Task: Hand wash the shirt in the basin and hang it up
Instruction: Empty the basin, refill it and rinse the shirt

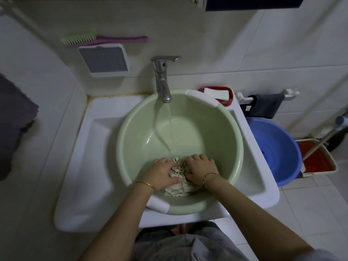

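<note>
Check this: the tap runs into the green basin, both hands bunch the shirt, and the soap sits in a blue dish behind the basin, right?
The head view shows the dish is red, not blue. The tap runs into the green basin, the left hand and right hand bunch the shirt, and the soap sits in that dish behind the basin.

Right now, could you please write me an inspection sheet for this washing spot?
Surface: white sink, green basin sitting in it.
Job's things: shirt bunched in the basin's near side; tap running into the basin.
Clutter: soap in a red dish; brush higher up.
Grippers: left hand and right hand both grip the shirt.
Cables: nothing seen.
Surroundings: blue bucket, orange mop bucket, hanging dark cloth.
</note>
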